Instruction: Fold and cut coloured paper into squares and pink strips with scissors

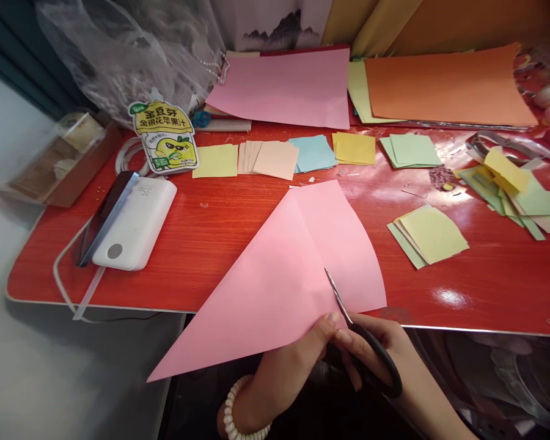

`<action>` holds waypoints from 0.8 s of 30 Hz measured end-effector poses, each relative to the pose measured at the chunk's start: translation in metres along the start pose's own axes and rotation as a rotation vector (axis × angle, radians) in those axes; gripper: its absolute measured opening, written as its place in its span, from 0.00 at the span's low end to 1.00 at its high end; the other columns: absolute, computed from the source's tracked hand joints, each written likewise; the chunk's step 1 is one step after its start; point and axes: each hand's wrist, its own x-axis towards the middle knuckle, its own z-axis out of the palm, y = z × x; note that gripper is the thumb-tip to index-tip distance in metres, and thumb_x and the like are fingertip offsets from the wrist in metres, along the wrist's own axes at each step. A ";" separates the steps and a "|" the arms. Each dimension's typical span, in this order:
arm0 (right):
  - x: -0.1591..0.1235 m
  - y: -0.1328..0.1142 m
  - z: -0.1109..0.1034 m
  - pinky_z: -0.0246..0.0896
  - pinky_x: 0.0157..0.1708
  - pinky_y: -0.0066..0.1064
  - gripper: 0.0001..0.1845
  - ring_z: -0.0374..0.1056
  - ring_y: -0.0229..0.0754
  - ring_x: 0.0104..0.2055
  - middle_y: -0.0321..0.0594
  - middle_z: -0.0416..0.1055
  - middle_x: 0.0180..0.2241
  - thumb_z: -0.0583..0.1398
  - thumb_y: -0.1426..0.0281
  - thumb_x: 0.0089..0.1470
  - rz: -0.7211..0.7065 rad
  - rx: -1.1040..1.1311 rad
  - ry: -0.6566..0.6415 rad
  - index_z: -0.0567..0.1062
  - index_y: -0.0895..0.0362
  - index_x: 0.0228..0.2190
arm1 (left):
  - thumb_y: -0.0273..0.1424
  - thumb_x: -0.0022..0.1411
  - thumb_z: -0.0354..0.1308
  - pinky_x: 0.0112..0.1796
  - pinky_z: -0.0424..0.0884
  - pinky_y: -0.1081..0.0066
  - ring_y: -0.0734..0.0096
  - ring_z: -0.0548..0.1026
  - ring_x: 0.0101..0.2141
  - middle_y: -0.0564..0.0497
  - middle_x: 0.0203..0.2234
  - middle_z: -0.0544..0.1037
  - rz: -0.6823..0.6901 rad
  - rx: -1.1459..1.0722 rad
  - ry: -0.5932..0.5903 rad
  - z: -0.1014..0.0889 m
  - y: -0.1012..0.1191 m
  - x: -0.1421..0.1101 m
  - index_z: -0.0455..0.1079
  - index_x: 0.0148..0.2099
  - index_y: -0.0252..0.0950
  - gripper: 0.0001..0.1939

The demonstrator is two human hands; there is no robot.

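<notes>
A large sheet of pink paper (266, 275), with a crease line running down it, extends over the table's front edge. My left hand (291, 370) pinches its near edge with the thumb on top; a beaded band circles that wrist. My right hand (376, 342) is closed around black-handled scissors (380, 360). The upper blade lies over the pink paper along the crease, while the lower blade is hidden under the sheet. Both hands are close together at the near edge of the paper.
Small paper stacks in yellow (215, 161), peach (275, 159), blue (312, 153) and green (410, 150) line the red table (201, 220). Paper scraps (527, 195) lie right, near a pale square stack (433, 235). A white power bank (135, 226) and phone (107, 214) sit left.
</notes>
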 end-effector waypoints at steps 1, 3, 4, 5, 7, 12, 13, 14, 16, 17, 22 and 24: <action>0.000 0.000 0.000 0.47 0.21 0.26 0.23 0.54 0.33 0.18 0.30 0.59 0.12 0.60 0.54 0.50 -0.001 0.006 0.004 0.63 0.57 0.16 | 0.44 0.62 0.51 0.35 0.66 0.70 0.70 0.69 0.30 0.50 0.24 0.71 0.020 -0.010 -0.017 0.000 0.000 0.000 0.67 0.28 0.34 0.19; 0.000 -0.001 0.000 0.46 0.21 0.26 0.24 0.54 0.33 0.18 0.30 0.58 0.12 0.60 0.54 0.50 0.002 0.017 0.009 0.62 0.57 0.15 | 0.41 0.63 0.49 0.38 0.66 0.69 0.69 0.70 0.31 0.51 0.24 0.72 0.045 -0.030 -0.079 0.001 0.001 0.001 0.67 0.27 0.34 0.18; 0.000 -0.001 0.001 0.46 0.21 0.26 0.24 0.54 0.33 0.18 0.30 0.58 0.12 0.60 0.55 0.50 0.002 0.018 0.013 0.62 0.57 0.15 | 0.40 0.64 0.49 0.40 0.66 0.69 0.69 0.70 0.32 0.51 0.24 0.71 0.049 -0.039 -0.106 0.001 0.002 0.001 0.67 0.27 0.34 0.18; 0.000 -0.002 0.001 0.46 0.21 0.26 0.24 0.54 0.33 0.18 0.31 0.58 0.12 0.60 0.55 0.50 0.001 0.015 0.017 0.62 0.57 0.15 | 0.39 0.65 0.48 0.41 0.66 0.69 0.69 0.70 0.33 0.51 0.24 0.71 0.050 -0.044 -0.123 0.001 0.002 0.001 0.66 0.28 0.35 0.17; 0.000 -0.002 0.001 0.46 0.21 0.26 0.24 0.54 0.33 0.18 0.31 0.58 0.13 0.60 0.55 0.51 0.002 0.004 0.024 0.62 0.57 0.15 | 0.38 0.66 0.47 0.43 0.65 0.68 0.70 0.70 0.34 0.52 0.24 0.71 0.051 -0.043 -0.134 0.002 0.004 0.001 0.66 0.28 0.35 0.17; 0.001 -0.001 0.002 0.46 0.21 0.26 0.24 0.53 0.33 0.18 0.31 0.57 0.13 0.59 0.54 0.51 -0.023 -0.024 0.037 0.63 0.57 0.15 | 0.37 0.66 0.47 0.43 0.63 0.72 0.71 0.70 0.34 0.53 0.23 0.71 0.082 0.066 -0.077 0.001 0.009 -0.002 0.67 0.25 0.36 0.19; 0.001 -0.001 0.002 0.46 0.21 0.26 0.24 0.53 0.33 0.18 0.31 0.58 0.13 0.59 0.54 0.51 -0.038 -0.028 0.041 0.63 0.57 0.16 | 0.38 0.66 0.47 0.42 0.63 0.72 0.72 0.69 0.33 0.53 0.23 0.71 0.075 0.097 -0.079 0.001 0.008 -0.002 0.67 0.24 0.36 0.20; 0.001 -0.001 0.001 0.46 0.20 0.26 0.23 0.53 0.33 0.18 0.31 0.58 0.13 0.59 0.54 0.52 -0.052 -0.029 0.045 0.63 0.57 0.16 | 0.39 0.66 0.45 0.41 0.63 0.73 0.72 0.69 0.32 0.53 0.23 0.72 0.062 0.125 -0.085 0.001 0.007 -0.003 0.67 0.24 0.36 0.21; 0.001 -0.001 0.001 0.45 0.19 0.26 0.22 0.53 0.33 0.18 0.31 0.59 0.14 0.58 0.55 0.53 -0.070 -0.029 0.042 0.64 0.57 0.17 | 0.43 0.66 0.44 0.37 0.63 0.73 0.72 0.68 0.30 0.53 0.25 0.72 0.045 0.172 -0.087 -0.001 0.002 -0.004 0.68 0.27 0.36 0.22; 0.001 -0.001 0.001 0.45 0.19 0.26 0.22 0.53 0.32 0.17 0.31 0.59 0.14 0.58 0.55 0.53 -0.075 -0.030 0.036 0.64 0.57 0.17 | 0.44 0.65 0.44 0.34 0.62 0.72 0.72 0.67 0.29 0.53 0.25 0.72 0.049 0.199 -0.079 -0.002 -0.001 -0.004 0.68 0.28 0.37 0.22; 0.001 0.000 0.000 0.47 0.20 0.25 0.21 0.55 0.33 0.19 0.31 0.59 0.15 0.59 0.57 0.53 -0.081 -0.031 0.027 0.64 0.57 0.17 | 0.47 0.65 0.41 0.28 0.58 0.71 0.73 0.63 0.25 0.52 0.23 0.70 0.029 0.322 -0.067 -0.004 -0.006 -0.005 0.69 0.28 0.37 0.25; 0.002 0.000 0.000 0.46 0.19 0.25 0.21 0.54 0.32 0.18 0.30 0.59 0.14 0.59 0.57 0.53 -0.084 -0.039 0.031 0.64 0.57 0.17 | 0.47 0.66 0.39 0.29 0.60 0.71 0.72 0.64 0.26 0.51 0.25 0.70 0.052 0.349 -0.106 -0.003 -0.003 -0.006 0.68 0.29 0.37 0.25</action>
